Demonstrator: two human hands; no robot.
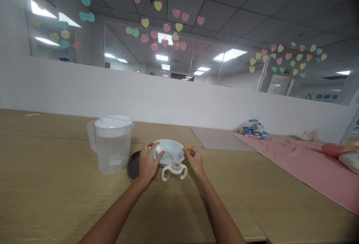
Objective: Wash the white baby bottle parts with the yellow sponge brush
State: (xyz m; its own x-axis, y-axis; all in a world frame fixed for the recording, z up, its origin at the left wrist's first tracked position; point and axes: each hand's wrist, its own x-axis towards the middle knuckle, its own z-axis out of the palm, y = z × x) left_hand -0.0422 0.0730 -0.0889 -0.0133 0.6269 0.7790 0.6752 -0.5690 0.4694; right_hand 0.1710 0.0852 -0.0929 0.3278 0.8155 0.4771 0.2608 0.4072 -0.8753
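My left hand (148, 161) curves its thumb and fingers around a small white cap-like piece (158, 149) above the white bowl (167, 140). The fingertips of my right hand (195, 159) are pinched together at the bowl's right rim, on a small pale piece too unclear to name. A thin, pale, straw-like piece (170, 155) shows inside the bowl between my hands. In front of the bowl, a clear baby bottle (174, 175) stands upright with its mouth uncovered and a white two-handled collar (166, 169) around its neck.
A clear pitcher (113, 150) with a white lid stands left, beside a dark round plate (134, 166) partly behind my left hand. Something yellow (187, 147) peeks out behind my right hand. A pink cloth (297, 161) and a blue-white bundle (253, 129) lie right. A white wall (168, 102) bounds the table.
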